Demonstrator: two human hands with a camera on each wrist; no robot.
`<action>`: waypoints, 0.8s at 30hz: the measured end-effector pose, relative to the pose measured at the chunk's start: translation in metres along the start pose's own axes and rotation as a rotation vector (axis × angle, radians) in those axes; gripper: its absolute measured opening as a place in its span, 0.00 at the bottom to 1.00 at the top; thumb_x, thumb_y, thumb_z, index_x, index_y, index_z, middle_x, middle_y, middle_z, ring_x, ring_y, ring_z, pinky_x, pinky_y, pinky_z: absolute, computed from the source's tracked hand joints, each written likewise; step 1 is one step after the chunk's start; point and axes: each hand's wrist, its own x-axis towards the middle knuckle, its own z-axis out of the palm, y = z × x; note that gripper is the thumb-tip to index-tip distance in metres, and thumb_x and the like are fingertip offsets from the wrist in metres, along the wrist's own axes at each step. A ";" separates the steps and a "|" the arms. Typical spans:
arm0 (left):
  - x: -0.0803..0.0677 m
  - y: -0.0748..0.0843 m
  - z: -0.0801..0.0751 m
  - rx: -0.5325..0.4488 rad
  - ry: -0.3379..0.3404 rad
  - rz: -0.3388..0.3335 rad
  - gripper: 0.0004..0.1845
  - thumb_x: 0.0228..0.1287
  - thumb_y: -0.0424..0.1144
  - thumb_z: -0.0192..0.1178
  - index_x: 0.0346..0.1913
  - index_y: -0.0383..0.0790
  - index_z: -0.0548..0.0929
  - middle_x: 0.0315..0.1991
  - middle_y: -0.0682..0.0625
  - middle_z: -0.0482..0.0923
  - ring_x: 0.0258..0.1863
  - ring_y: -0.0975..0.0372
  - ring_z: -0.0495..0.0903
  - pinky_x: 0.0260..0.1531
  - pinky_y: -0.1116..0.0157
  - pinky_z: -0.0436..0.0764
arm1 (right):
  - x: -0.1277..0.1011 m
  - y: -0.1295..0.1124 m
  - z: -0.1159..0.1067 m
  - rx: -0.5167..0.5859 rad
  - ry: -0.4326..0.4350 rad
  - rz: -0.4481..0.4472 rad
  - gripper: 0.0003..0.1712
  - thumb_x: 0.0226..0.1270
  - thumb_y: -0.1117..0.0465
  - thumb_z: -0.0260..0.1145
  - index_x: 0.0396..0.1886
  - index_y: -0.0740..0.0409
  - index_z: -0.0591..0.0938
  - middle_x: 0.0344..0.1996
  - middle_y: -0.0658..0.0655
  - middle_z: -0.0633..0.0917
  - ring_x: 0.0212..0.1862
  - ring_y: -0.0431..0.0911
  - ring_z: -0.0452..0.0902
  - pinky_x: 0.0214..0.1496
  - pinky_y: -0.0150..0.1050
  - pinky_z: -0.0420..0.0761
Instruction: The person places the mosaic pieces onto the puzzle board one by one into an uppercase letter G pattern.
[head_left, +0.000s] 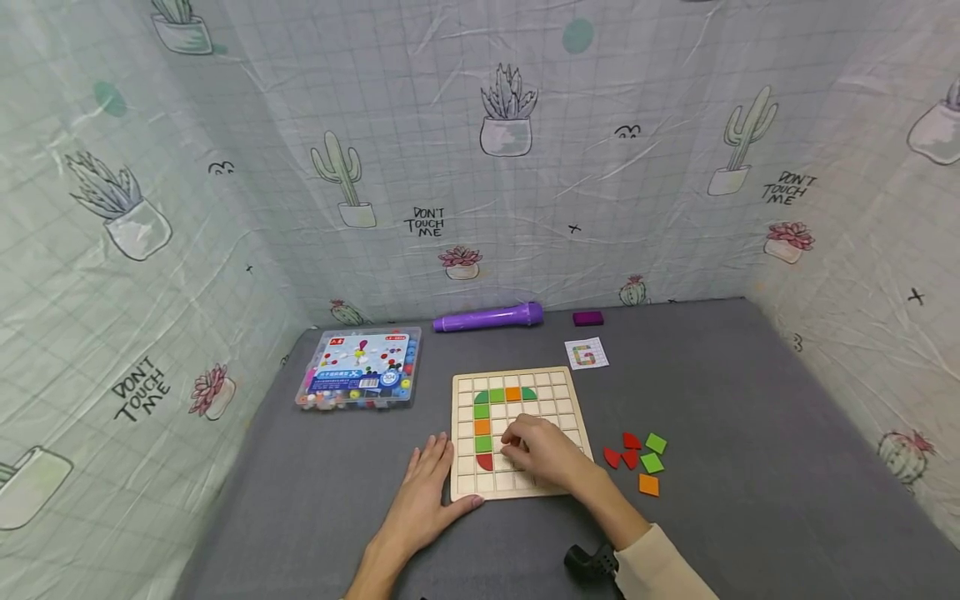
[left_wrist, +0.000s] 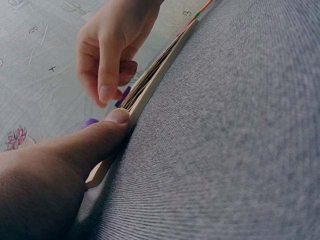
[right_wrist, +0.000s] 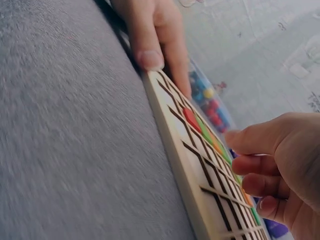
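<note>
1. On my far left, a clear box point(head_left: 411, 367) full of small coloured bits lies flat on the grey table point(head_left: 337, 483).
2. My left hand point(head_left: 423, 504) is spread wide. Its long fingers lie straight along the board's left side, and my thumb rests on the near edge. It just touches the wood, with its fingers not wrapped round anything.
3. The wooden board point(head_left: 465, 479) lies flat in front of me, marked into little squares.
4. On its left part, coloured pieces point(head_left: 482, 427) make a line going up: red, green, orange, green. Dark green sits at the top corner, and then green, orange and dark green go along to the right.
5. Behind the board lies a purple stick point(head_left: 487, 319) with a fatter right end.
6. My right hand point(head_left: 551, 450) is over the middle of the board. Its fingers are loosely bent, and a gap shows between my thumb and fingers.
7. Behind the board's right corner are a small picture card point(head_left: 587, 353) and a purple block point(head_left: 588, 318).
8. Right of the board lie three red pieces point(head_left: 630, 460), two green pieces point(head_left: 652, 462) and one orange piece point(head_left: 648, 485).
</note>
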 end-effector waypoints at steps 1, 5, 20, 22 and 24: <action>0.000 0.000 0.000 0.000 0.002 0.001 0.53 0.60 0.71 0.59 0.76 0.34 0.63 0.79 0.39 0.56 0.80 0.47 0.51 0.80 0.45 0.50 | -0.001 0.002 -0.003 0.005 0.004 0.000 0.03 0.64 0.61 0.72 0.36 0.55 0.87 0.31 0.47 0.84 0.32 0.34 0.76 0.35 0.29 0.80; 0.000 0.000 0.000 0.008 0.009 0.002 0.53 0.60 0.72 0.59 0.76 0.35 0.63 0.79 0.39 0.56 0.80 0.47 0.52 0.80 0.45 0.50 | -0.006 0.010 -0.013 0.005 0.027 0.010 0.04 0.64 0.61 0.72 0.37 0.56 0.87 0.32 0.48 0.84 0.32 0.35 0.75 0.35 0.28 0.80; 0.000 -0.001 0.000 -0.005 0.002 0.005 0.54 0.59 0.73 0.58 0.76 0.34 0.63 0.79 0.39 0.56 0.80 0.47 0.51 0.80 0.45 0.50 | -0.045 0.046 -0.056 -0.023 0.144 0.141 0.09 0.62 0.62 0.74 0.41 0.58 0.86 0.34 0.48 0.81 0.33 0.41 0.73 0.31 0.29 0.75; -0.001 -0.001 0.000 -0.007 0.000 0.003 0.54 0.59 0.73 0.58 0.76 0.35 0.62 0.79 0.40 0.56 0.81 0.47 0.51 0.80 0.45 0.49 | -0.052 0.051 -0.061 -0.034 0.145 0.177 0.10 0.63 0.62 0.74 0.42 0.57 0.86 0.34 0.48 0.80 0.33 0.42 0.72 0.31 0.30 0.73; -0.001 -0.001 0.000 -0.007 -0.001 0.002 0.54 0.59 0.73 0.58 0.76 0.35 0.62 0.79 0.40 0.56 0.81 0.47 0.51 0.80 0.45 0.49 | -0.059 0.057 -0.065 -0.041 0.145 0.219 0.10 0.63 0.61 0.73 0.44 0.57 0.86 0.36 0.49 0.81 0.34 0.41 0.72 0.33 0.31 0.74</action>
